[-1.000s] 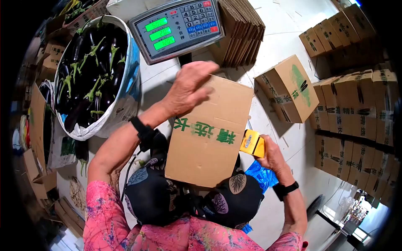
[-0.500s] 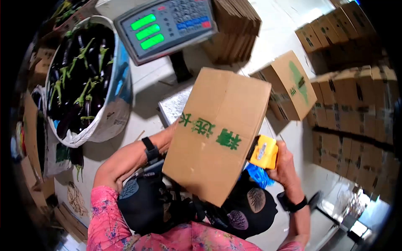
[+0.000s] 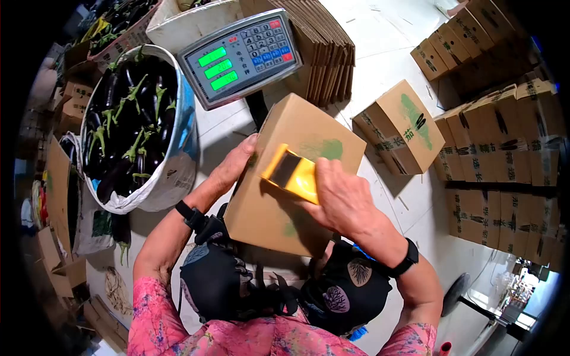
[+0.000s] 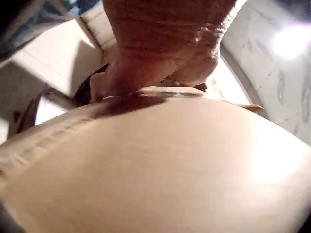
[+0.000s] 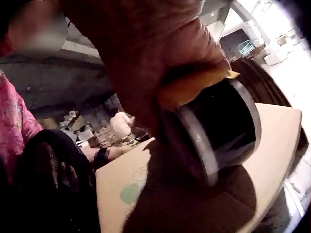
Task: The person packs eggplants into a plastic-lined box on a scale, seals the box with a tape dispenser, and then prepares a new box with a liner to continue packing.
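A cardboard box (image 3: 284, 213) with faint green print stands tilted in front of the person's lap. The left hand (image 3: 234, 165) holds the box along its left side, its fingers partly hidden there; in the left wrist view that hand (image 4: 160, 53) meets the box's edge. Over the box's upper face, the right hand (image 3: 345, 197) grips a yellow tape dispenser (image 3: 304, 180). The right wrist view shows the dispenser's dark roll (image 5: 221, 124) with pale rims close over the cardboard, casting a shadow on it.
A white-lined tub of eggplants (image 3: 133, 124) stands at left. A digital scale display (image 3: 240, 58) rises ahead, beside stacked flat cardboard (image 3: 323, 53). One closed box (image 3: 401, 127) sits right of the work, and stacks of taped boxes (image 3: 496, 139) line the far right.
The box has been turned, so its large green characters no longer face the camera. The right hand has brought the tape dispenser from the box's right side over its face. The left hand now shows at the left side.
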Demonstrator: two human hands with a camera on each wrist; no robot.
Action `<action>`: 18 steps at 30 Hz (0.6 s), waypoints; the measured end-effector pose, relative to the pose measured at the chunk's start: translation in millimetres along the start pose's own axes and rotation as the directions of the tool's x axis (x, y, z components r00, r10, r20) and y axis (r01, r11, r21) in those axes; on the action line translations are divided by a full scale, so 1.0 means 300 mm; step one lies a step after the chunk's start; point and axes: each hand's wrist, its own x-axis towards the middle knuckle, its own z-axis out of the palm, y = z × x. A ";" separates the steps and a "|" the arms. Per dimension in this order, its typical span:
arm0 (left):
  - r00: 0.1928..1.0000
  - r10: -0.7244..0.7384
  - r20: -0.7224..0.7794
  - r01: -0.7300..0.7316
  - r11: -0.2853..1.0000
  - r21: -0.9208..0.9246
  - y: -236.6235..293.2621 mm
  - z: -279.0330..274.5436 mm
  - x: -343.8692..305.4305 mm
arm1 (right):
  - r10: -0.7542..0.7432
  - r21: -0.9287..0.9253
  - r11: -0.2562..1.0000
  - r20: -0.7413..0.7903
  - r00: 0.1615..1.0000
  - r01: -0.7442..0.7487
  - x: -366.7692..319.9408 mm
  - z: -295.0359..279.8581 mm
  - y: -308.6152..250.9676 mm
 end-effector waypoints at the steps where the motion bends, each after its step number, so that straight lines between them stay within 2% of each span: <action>1: 0.998 0.059 -0.011 -0.060 0.998 -0.029 0.036 0.021 -0.027 | -0.020 -0.005 1.000 -0.002 1.000 0.020 0.038 0.005 -0.031; 3: 0.998 0.056 0.019 -0.055 0.998 -0.039 0.068 0.014 -0.019 | -0.041 0.024 0.999 -0.006 0.999 0.041 0.118 0.040 -0.067; 4: 0.999 0.040 -0.006 -0.040 0.997 0.067 0.059 -0.018 -0.010 | -0.055 0.044 0.998 -0.007 0.998 0.055 0.151 0.050 -0.079; 7: 0.998 0.064 -0.028 -0.061 0.991 0.116 -0.079 -0.120 0.031 | -0.079 0.056 0.995 -0.007 0.997 0.079 0.202 0.065 -0.124; 9: 0.999 0.029 -0.027 -0.016 0.921 0.390 -0.087 -0.170 0.030 | -0.097 0.046 0.994 0.044 0.994 0.095 0.222 0.067 -0.133; 11: 0.999 0.037 -0.020 -0.014 0.742 0.670 -0.076 -0.196 0.022 | -0.143 0.030 0.989 0.058 0.988 0.142 0.222 0.066 -0.128; 15: 0.982 0.111 -0.151 0.012 0.765 0.644 -0.039 -0.147 -0.001 | -0.106 0.020 0.994 0.122 0.987 0.104 0.142 0.013 -0.074; 18: 0.977 0.086 -0.193 0.068 0.737 0.673 -0.033 -0.139 -0.005 | -0.110 -0.071 0.991 0.068 0.992 0.115 0.012 -0.003 0.036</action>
